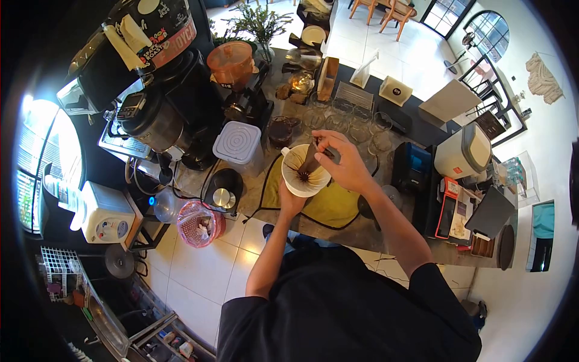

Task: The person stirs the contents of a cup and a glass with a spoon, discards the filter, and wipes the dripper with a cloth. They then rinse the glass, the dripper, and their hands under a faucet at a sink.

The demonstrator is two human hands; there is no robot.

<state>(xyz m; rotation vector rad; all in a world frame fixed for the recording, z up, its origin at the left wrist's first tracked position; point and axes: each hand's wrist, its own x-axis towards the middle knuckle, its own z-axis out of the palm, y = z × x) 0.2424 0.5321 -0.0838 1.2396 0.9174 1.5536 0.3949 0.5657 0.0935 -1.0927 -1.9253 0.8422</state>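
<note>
My left hand (292,199) is closed around the underside of a white ribbed coffee dripper (294,158), tilted so its inside faces up toward me. Dark brown residue spreads star-like around the bottom of the cone. With thumb and fingers pinched, my right hand (342,161) holds a dark brown coffee filter (310,161) at the dripper's inner wall. Part of the filter is hidden by my fingers. Below both hands a yellow-green cloth (332,210) with a dark border lies on the counter. Just beyond the dripper stands a glass of dark liquid (280,131).
Several clear glasses (380,123) stand beyond my right hand. A lidded white container (239,143) and a black scale-like device with a silver knob (224,198) are to the left. A pink bin (201,228) sits on the floor. A black machine (412,166) is at right.
</note>
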